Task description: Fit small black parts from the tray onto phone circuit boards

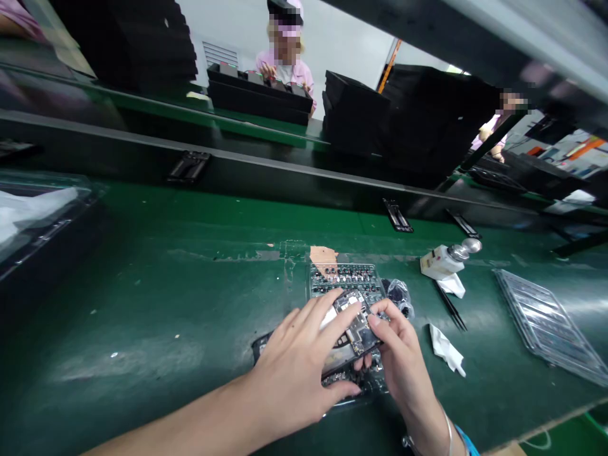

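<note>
An opened smartphone point(360, 324) with its circuit board exposed is held tilted above the bench between both hands. My left hand point(301, 361) reaches across it from the left, fingers over its face and thumb along the near side, closed around it. At the phone's right end, my right hand point(403, 347) pinches the edge with thumb and forefinger; its other fingers are partly hidden underneath. Below lies a clear plastic tray point(308, 282) of small dark parts, partly covered by the hands. The phone's left end pokes out beyond my left hand.
Right of the tray are a small bagged item point(399, 296), black tweezers point(450, 306), a white dispenser bottle point(434, 263) and a white cloth point(445, 350). Clear trays point(553, 326) lie farther right. Phone frames point(398, 216) rest near the rear ledge. A co-worker point(287, 63) sits beyond.
</note>
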A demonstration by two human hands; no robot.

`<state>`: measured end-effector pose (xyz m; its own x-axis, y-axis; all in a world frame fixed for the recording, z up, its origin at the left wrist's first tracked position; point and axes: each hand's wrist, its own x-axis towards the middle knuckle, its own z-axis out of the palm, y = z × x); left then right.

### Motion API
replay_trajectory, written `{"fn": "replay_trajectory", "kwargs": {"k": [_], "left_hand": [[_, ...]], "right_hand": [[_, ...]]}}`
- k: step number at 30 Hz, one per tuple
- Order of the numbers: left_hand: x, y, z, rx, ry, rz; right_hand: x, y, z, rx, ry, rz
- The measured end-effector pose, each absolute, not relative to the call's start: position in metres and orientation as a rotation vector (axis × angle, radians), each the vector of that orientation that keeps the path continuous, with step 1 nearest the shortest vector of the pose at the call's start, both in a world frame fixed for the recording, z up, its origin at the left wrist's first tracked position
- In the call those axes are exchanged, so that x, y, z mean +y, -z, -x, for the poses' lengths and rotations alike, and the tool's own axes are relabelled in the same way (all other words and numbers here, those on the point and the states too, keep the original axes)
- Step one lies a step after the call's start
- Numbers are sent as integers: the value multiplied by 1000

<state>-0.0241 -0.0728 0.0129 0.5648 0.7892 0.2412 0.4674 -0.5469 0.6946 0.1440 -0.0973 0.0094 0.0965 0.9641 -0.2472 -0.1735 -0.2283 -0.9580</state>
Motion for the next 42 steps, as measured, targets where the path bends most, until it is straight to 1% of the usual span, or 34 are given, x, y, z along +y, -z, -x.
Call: {"fn": "replay_trajectory", "kwargs": {"k": [3,6,8,10,12,19,25,33,36,38,42], "left_hand": [[-71,-13,25,933,-734,-2144],[-60,-16,29,569,-701,-1633],[-53,-15,30,298,-578,-1206],[-50,-13,31,162,-437,-901],[-49,-10,31,133,-346,-772],[-49,-8,32,128,-244,-709],[-48,-10,29,108,-289,-576],[-46,8,28,63,-322,-538],[-40,13,29,74,-293,-539],[-31,14,32,202,-297,-575],[-2,18,41,687,-600,-694]], "right_hand": [[-96,-13,-144,-867,-1351,1260],[-98,-14,-145,-908,-1168,1249],[-100,-12,-145,-970,-1102,1289],[-103,-11,-146,-1025,-1110,1326],[-106,-9,-146,-1050,-1125,1328],[-110,-9,-145,-1054,-1175,1299],[-111,-8,-146,-1077,-1172,1287],[-109,-7,-146,-1004,-1184,1256],[-101,-11,-154,-926,-1013,1260],[-94,-13,-162,-980,-869,1353],[-86,-8,-172,-1385,-477,1729]]}}
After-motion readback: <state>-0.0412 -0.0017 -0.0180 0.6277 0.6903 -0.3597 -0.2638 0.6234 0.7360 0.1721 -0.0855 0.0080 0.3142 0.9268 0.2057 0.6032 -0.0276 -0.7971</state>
